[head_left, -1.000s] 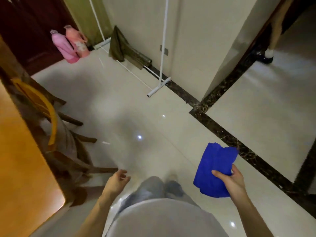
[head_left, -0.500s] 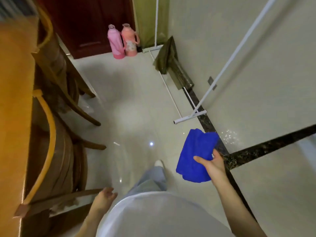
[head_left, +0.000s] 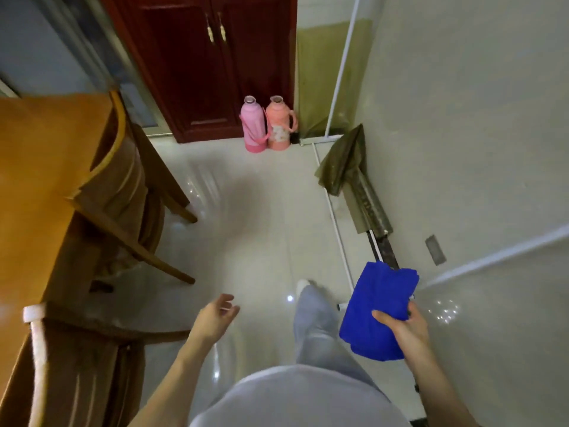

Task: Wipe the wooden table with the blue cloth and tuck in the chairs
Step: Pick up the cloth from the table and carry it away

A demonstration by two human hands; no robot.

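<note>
Two hands show: the right hand (head_left: 406,329) grips the blue cloth (head_left: 377,309), the left hand (head_left: 214,317) hangs loosely open beside the chairs (head_left: 123,186).

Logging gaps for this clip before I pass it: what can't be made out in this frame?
Wooden table: head view, cut off by the left edge; wiped or not, cannot tell.
Near chair: head view, blurred and cut by the bottom edge.
Right hand: head view, most fingers hidden behind the blue cloth it holds.
</note>
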